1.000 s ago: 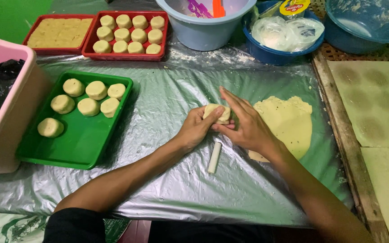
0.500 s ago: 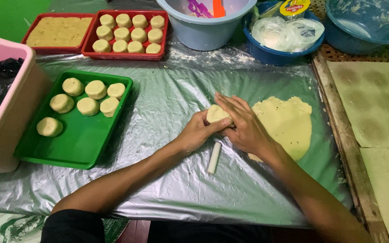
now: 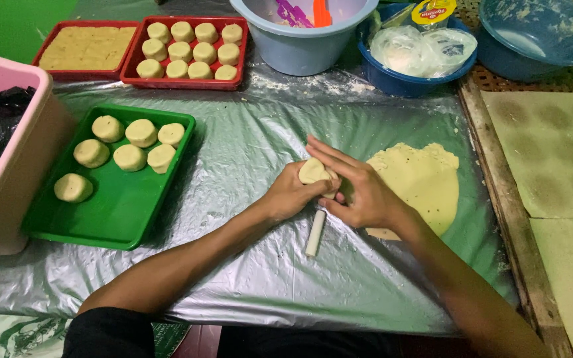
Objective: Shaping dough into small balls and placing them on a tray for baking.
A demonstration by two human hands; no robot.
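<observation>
Risk first, near the middle of the frame: soft dough ball [image 3: 314, 171] pinched between two hands, so easily squashed out of round by too firm a squeeze, or torn at the edge. Could also have slipped down onto the small white roller [image 3: 316, 233] lying just below on the silver plastic sheet [image 3: 247, 278], picking up a dent. Left hand [image 3: 291, 197] cupped under and around the ball, fingers curled shut on it; right hand [image 3: 361, 192] laid over the top, fingers half spread, pressing rather than clutching. Looked pale yellow, smooth, roughly domed; underside hidden, so possibly not yet closed.

Right of centre, just behind the right hand, flattened dough sheet [image 3: 426, 182], ragged at the rim. Left of centre, green tray [image 3: 117, 212] with six round cakes, well apart from the hands. Upper left, red tray [image 3: 184, 83] packed with more cakes, beside another red tray of flat filling [image 3: 86, 48]. Along the top, pale blue bucket [image 3: 303, 50] and blue bowl [image 3: 399, 79].
</observation>
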